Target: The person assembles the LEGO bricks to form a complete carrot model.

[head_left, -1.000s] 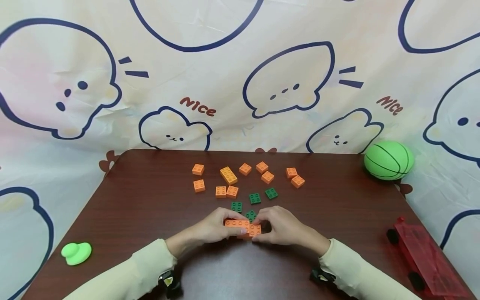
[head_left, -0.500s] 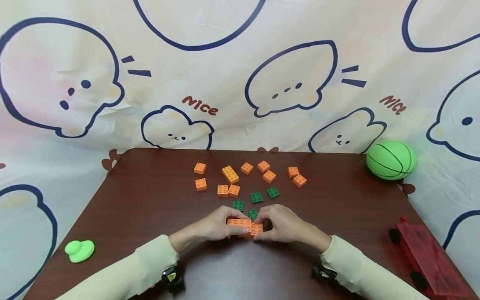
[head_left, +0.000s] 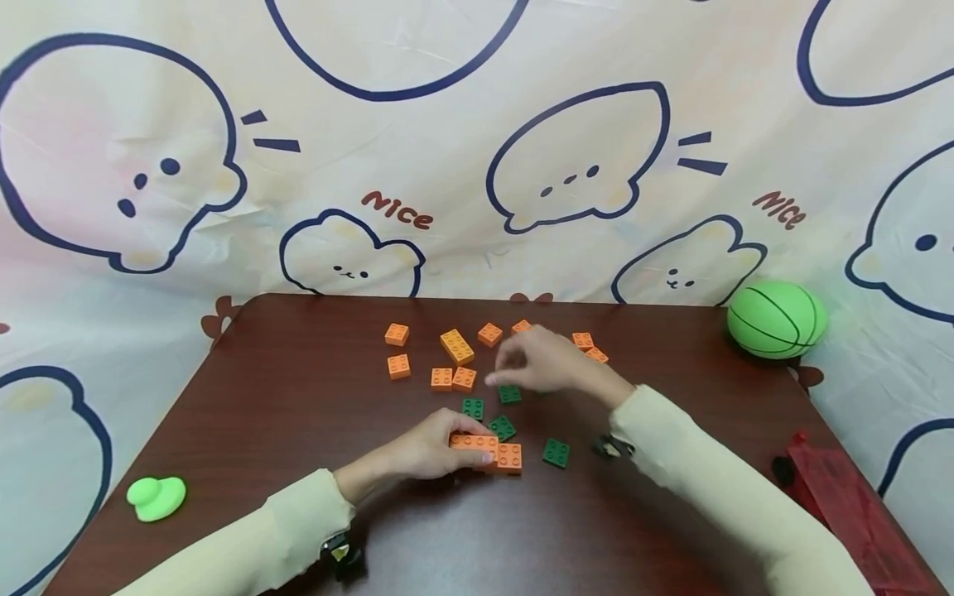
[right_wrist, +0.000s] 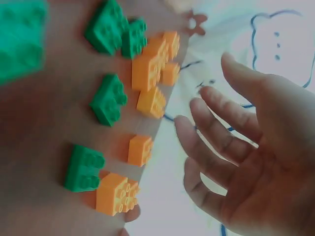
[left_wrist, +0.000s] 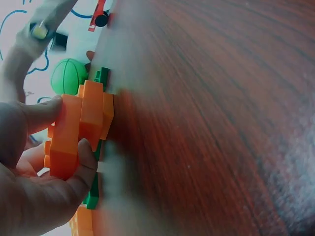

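My left hand (head_left: 420, 447) holds a stack of orange toy bricks (head_left: 474, 444) between thumb and fingers, low over the table's middle. In the left wrist view the stack (left_wrist: 65, 137) has a long brick on top and other orange bricks joined beneath, jutting out to one side. My right hand (head_left: 547, 362) is raised over the scattered bricks, nothing in it; the right wrist view shows its fingers (right_wrist: 211, 142) spread and loosely bent. Close below it lies a green brick (head_left: 509, 395). Other green bricks (head_left: 556, 453) lie around the stack.
Orange bricks (head_left: 398, 367) and a longer yellow-orange brick (head_left: 457, 347) lie farther back on the brown table (head_left: 313, 397). A green ball (head_left: 778, 320) sits at the back right, a red toy car (head_left: 842, 505) at the right, a green duck-like toy (head_left: 156, 498) at the left.
My right hand has let go of the stack's right end and moved up and back over the bricks. A green brick it hid now shows. My left hand stays put, still holding the stack.
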Demonstrator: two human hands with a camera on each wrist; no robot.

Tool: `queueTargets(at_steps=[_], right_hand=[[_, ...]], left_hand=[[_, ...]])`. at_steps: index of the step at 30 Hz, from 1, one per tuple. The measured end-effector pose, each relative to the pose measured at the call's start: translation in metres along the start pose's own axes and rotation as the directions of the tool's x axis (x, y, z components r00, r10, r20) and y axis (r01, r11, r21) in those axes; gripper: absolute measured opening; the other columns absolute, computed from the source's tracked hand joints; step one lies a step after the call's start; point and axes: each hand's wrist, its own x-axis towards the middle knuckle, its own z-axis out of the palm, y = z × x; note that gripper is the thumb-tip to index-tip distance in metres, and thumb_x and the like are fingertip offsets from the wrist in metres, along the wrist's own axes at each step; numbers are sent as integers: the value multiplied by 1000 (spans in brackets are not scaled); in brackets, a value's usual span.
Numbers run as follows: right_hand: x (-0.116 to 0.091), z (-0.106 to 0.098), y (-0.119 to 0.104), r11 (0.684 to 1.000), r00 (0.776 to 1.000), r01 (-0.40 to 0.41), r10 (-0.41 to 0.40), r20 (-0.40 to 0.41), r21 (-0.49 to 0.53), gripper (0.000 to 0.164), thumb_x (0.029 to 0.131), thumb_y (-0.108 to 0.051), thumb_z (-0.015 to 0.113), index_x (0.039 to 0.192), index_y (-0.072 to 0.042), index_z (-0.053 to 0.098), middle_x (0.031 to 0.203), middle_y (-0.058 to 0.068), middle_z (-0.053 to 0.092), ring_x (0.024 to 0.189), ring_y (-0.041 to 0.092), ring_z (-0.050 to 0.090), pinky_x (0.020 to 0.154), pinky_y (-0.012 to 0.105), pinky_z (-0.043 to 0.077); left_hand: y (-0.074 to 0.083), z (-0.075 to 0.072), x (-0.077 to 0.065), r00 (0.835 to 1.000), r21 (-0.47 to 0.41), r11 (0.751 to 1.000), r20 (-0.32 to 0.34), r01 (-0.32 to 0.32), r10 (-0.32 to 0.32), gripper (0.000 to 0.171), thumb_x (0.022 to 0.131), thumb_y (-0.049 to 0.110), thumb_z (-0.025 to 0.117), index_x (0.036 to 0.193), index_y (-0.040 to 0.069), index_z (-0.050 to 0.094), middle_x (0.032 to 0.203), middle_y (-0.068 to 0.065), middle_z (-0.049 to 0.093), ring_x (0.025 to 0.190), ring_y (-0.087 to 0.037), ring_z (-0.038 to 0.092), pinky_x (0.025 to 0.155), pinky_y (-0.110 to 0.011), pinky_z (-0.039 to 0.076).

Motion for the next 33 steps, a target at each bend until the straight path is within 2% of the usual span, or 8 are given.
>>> queueTargets(at_steps=[3, 10, 13, 15, 19, 22, 28, 33], right_hand=[[31, -2, 6, 998, 997, -67, 67, -31, -8, 22, 93, -43, 75, 94, -22, 77, 90, -8, 75, 74, 9, 63, 71, 29, 54], [86, 16, 11, 972, 973, -230, 230, 4, -48, 38, 95, -42, 73, 117, -11, 74, 112, 6, 75, 98, 19, 69, 88, 38, 58], [98, 25, 12, 969, 970, -243, 243, -3, -54, 40, 94, -41, 75, 117, -8, 74, 109, 7, 75, 93, 18, 69, 84, 34, 58], [105, 31, 12, 968, 969, -248, 248, 7, -47, 39, 94, -42, 75, 109, -6, 76, 96, 7, 74, 80, 16, 66, 72, 29, 55], [113, 38, 9, 959, 959, -282, 283, 31, -32, 45, 91, -49, 76, 96, -5, 76, 76, 7, 63, 61, 15, 55, 56, 25, 42], [117, 43, 6, 948, 949, -314, 315, 10, -42, 48, 88, -53, 77, 98, -6, 74, 76, 4, 60, 62, 14, 54, 56, 24, 42], [120, 47, 4, 959, 963, -269, 268, -20, -88, 35, 91, -42, 78, 90, -8, 71, 67, -2, 47, 58, 13, 47, 54, 24, 37], [102, 30, -3, 987, 989, -149, 148, -17, -67, 27, 93, -36, 77, 104, -11, 76, 83, 0, 68, 71, 14, 58, 65, 26, 47]], left_hand=[[-1, -1, 2, 1000, 14, 1000, 2, 1, -1, 32, 96, 24, 75, 122, 7, 75, 107, -5, 75, 85, -10, 57, 73, -22, 48], [-3, -3, 0, 1000, 28, 1000, 6, 13, -13, 33, 96, 25, 74, 123, 7, 74, 108, -4, 73, 87, -11, 57, 74, -23, 48], [-1, -3, -1, 1000, 32, 999, 11, 4, -5, 33, 96, 25, 74, 124, 7, 74, 108, -4, 73, 86, -10, 56, 74, -23, 48], [0, -3, -1, 1000, 41, 999, 12, -4, 4, 33, 96, 25, 74, 124, 7, 74, 107, -4, 73, 85, -9, 56, 73, -22, 48], [2, -1, 1, 1000, 57, 998, 10, -16, 16, 32, 97, 24, 74, 123, 6, 74, 106, -5, 74, 83, -10, 56, 71, -22, 47], [3, 0, 3, 1000, 69, 997, 7, -28, 27, 32, 97, 24, 73, 123, 6, 74, 106, -5, 73, 85, -12, 56, 73, -23, 47], [4, 1, 3, 1000, 85, 996, -10, -27, 28, 32, 97, 25, 74, 123, 6, 74, 106, -5, 72, 85, -12, 57, 73, -24, 48], [3, -1, -1, 999, 94, 995, -8, -33, 34, 31, 97, 24, 73, 122, 6, 74, 106, -5, 73, 82, -11, 57, 71, -23, 48]])
